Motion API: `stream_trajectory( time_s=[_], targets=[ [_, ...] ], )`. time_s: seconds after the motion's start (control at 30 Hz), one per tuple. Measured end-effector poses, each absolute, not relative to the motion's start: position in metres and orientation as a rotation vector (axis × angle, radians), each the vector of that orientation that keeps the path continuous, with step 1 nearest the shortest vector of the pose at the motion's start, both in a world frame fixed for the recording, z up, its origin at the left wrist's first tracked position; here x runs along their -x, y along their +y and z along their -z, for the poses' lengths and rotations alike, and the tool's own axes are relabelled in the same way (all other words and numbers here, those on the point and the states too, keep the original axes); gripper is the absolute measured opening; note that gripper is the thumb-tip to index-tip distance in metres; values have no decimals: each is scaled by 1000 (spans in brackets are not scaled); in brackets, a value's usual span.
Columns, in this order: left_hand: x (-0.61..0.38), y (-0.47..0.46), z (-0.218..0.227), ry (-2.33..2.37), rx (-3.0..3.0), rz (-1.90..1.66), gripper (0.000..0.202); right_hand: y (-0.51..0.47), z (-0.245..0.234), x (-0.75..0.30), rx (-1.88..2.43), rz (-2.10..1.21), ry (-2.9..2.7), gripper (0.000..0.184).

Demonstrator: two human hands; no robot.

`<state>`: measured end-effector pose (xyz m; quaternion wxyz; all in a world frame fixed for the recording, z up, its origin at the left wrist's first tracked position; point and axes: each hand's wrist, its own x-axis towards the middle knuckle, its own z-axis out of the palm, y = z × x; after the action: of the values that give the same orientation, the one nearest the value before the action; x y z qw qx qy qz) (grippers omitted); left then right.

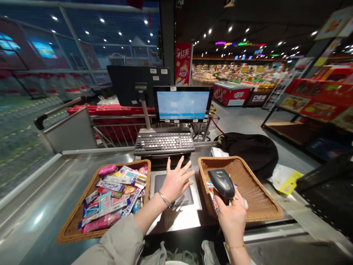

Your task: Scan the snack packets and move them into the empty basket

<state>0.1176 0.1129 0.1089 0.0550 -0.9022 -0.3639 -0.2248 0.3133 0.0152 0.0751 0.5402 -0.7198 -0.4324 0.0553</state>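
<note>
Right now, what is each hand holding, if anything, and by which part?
The right hand holds the black scanner by its handle, mostly hidden in the grip. The left hand is spread open, holding nothing.

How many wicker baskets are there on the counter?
2: one basket, holding many packages, left of the left hand; another basket beneath the black scanner in the right hand.

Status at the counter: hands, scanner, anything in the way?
Left hand spread open, nothing held, between left basket and right basket. Right hand gripping black scanner over right basket. Scanner partly hides packets there.
</note>
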Motion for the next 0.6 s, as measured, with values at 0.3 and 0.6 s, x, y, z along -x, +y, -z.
stream_trajectory(
  time_s=[0.3,0.6],
  targets=[
    [-34,82,-97,-1530,2556,691,38,42,-67,-258,1553,-262,-1385,42],
    [31,50,-86,-1863,2314,634,39,53,-62,-210,1446,-369,-1599,39]
  ],
)
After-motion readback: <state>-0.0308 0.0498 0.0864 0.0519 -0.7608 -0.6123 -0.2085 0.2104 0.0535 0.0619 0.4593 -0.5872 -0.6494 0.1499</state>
